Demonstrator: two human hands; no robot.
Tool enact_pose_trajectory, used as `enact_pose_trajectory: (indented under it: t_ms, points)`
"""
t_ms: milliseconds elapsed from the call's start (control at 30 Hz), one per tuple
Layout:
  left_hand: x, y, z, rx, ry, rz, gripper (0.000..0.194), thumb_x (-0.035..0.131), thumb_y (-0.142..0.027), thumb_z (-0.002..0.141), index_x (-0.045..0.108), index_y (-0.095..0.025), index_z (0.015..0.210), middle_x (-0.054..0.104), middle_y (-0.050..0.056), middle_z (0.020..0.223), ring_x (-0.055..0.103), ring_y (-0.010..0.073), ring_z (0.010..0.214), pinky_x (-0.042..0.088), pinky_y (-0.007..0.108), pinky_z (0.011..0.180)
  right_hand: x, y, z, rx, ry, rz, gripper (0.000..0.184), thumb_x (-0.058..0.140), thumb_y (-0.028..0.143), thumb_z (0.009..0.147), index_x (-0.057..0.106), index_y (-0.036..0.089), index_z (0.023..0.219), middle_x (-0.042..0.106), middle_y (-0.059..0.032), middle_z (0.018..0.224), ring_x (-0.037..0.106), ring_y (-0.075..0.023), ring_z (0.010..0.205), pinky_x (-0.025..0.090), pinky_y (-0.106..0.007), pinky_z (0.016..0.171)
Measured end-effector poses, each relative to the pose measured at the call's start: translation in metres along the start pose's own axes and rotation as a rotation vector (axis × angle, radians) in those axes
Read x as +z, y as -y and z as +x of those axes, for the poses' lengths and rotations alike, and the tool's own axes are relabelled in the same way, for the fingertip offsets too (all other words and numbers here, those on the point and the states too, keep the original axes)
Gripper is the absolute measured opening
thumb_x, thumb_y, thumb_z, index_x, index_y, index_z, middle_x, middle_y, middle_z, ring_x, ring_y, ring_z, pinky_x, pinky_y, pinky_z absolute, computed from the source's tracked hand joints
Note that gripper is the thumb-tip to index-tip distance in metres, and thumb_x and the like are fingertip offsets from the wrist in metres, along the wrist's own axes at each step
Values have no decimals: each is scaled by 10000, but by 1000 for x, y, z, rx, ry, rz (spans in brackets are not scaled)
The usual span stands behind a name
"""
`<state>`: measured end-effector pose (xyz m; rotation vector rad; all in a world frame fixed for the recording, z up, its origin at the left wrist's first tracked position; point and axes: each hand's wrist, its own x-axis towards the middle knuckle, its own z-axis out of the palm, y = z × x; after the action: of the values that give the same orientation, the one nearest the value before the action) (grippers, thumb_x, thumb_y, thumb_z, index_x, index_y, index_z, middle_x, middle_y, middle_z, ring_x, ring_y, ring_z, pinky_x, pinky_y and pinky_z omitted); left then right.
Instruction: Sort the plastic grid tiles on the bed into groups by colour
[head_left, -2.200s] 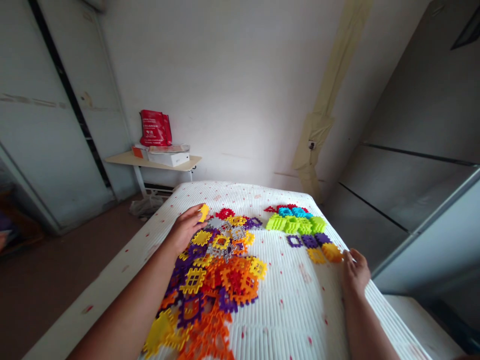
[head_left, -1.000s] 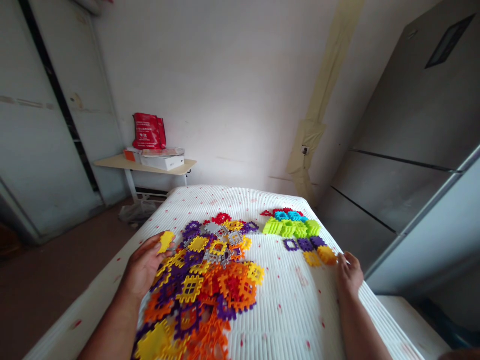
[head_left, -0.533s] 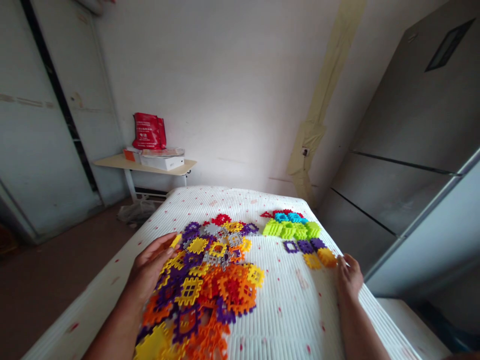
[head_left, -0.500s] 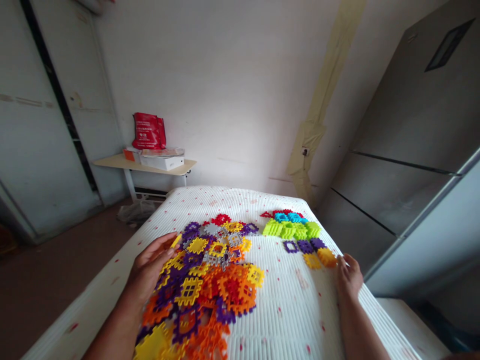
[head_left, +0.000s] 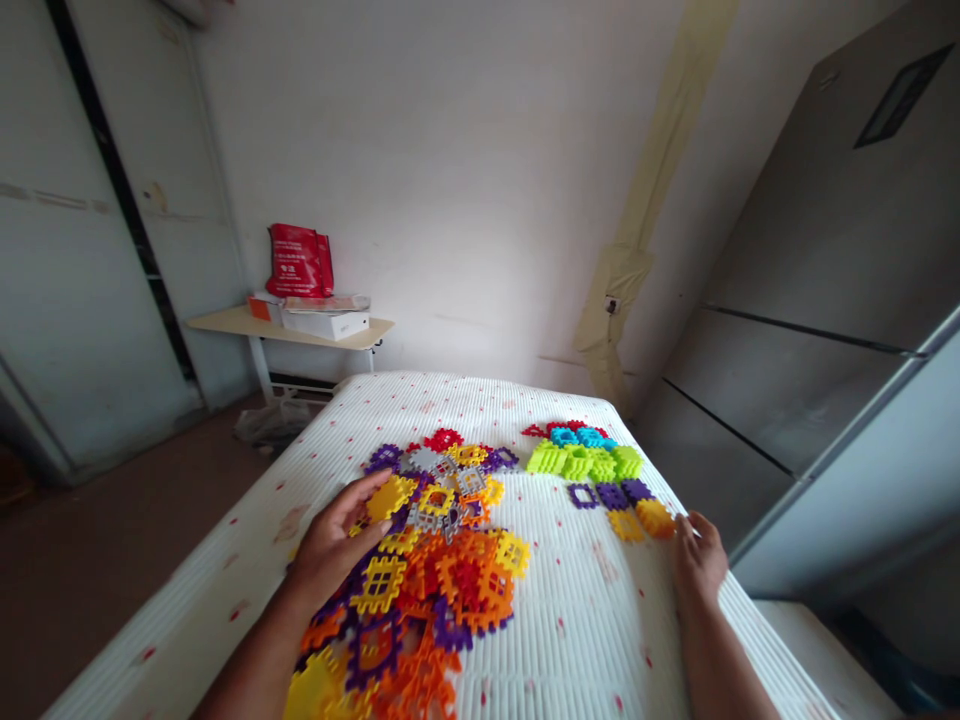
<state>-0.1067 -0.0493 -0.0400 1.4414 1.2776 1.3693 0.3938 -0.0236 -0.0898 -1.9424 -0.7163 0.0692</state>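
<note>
My left hand (head_left: 337, 540) reaches over the left part of a pile of plastic interlocking tiles (head_left: 465, 575), its thumb and fingers bent around a yellow interlocking tile (head_left: 388, 497). The pile mixes purple, orange, yellow, grey and red notched pieces, some solid, some framed like windows. My right hand (head_left: 699, 560) rests near the bed's right edge. Its fingers are curled, with the tips against the right side of a short stack of yellow interlocking tiles (head_left: 655, 518). Another yellow tile (head_left: 625, 525) lies flat just left of that stack.
Behind the yellow tiles lie purple tiles (head_left: 611, 494), then lime-green stacks (head_left: 576, 461), blue tiles (head_left: 564, 436) and red ones. All rest on a white ribbed bed cover (head_left: 555, 600). A side table (head_left: 217, 322) carries boxes and a red bag (head_left: 300, 260). A grey fridge (head_left: 795, 300) stands right.
My left hand has moved right and inward over the pile, with the yellow tile at its fingers turning from edge-on to flatter. My right hand has stayed at the yellow stack.
</note>
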Motion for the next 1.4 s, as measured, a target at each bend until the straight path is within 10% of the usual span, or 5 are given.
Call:
enact_pose_trajectory:
  t_ms: [1400]
  points:
    - [18,-1,-1,180,56,479,566,594,-367,701,533,-237,1248,662,53,1145,642,209,880,517,301,782,0,-1,-3,-67,-4,92,639,435,592,701,582,96,1075,631,-140,966,565,-260,843,420,-348,741]
